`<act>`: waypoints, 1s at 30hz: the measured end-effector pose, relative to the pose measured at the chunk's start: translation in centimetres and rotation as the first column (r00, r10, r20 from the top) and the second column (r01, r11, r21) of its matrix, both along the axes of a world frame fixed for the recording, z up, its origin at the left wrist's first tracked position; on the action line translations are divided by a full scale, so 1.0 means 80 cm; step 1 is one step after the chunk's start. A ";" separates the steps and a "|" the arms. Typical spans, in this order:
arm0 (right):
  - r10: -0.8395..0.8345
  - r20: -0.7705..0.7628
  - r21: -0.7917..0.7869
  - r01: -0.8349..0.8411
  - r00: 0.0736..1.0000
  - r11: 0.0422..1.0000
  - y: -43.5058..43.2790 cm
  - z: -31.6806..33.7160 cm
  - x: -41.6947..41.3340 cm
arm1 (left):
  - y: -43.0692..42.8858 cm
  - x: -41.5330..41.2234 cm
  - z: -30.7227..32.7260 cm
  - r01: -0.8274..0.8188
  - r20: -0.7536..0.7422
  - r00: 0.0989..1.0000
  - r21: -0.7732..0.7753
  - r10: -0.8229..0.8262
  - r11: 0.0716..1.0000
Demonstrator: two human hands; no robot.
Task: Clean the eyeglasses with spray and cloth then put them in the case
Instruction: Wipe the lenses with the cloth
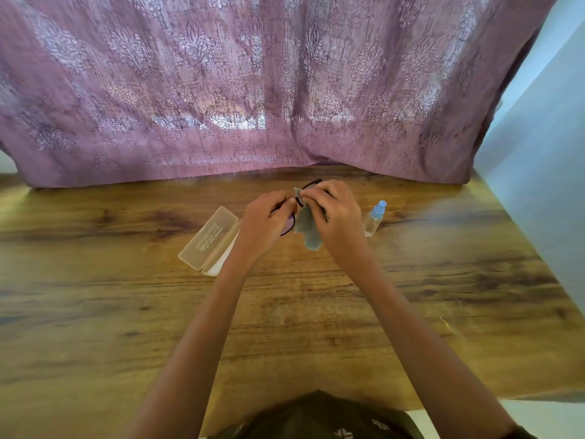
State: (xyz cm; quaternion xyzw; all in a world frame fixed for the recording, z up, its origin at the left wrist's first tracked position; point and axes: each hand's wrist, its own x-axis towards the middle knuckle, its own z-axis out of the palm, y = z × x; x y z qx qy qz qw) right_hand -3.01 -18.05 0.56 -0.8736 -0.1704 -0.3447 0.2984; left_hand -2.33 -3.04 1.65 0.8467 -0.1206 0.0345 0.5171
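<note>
My left hand [269, 220] grips the black-framed eyeglasses [288, 229] above the middle of the wooden table [126, 296]; one lens shows below its fingers. My right hand [332, 213] pinches a grey cloth [308, 231] against the other lens, whose rim peeks out above the fingers. The cloth hangs down between both hands. An open translucent beige case [207, 240] lies flat just left of my left hand. A small clear spray bottle [373, 218] with a blue cap lies to the right of my right hand.
A purple patterned curtain [253, 90] hangs along the table's far edge. A pale wall [544, 153] borders the table on the right. My dark shirt [319, 416] shows at the near edge.
</note>
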 end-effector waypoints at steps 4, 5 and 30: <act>-0.122 -0.024 -0.001 0.122 0.992 0.993 -0.004 0.004 0.007 | 0.003 0.002 -0.001 -0.017 0.002 1.000 -0.002 0.017 1.000; -0.141 -0.031 0.005 0.141 0.990 0.990 -0.005 0.005 0.008 | 0.003 0.003 -0.001 -0.020 0.001 1.000 -0.001 0.020 1.000; 0.051 0.012 -0.087 -0.050 0.999 0.995 -0.006 -0.022 -0.013 | 0.003 0.008 0.000 0.025 -0.035 0.999 0.036 -0.024 0.999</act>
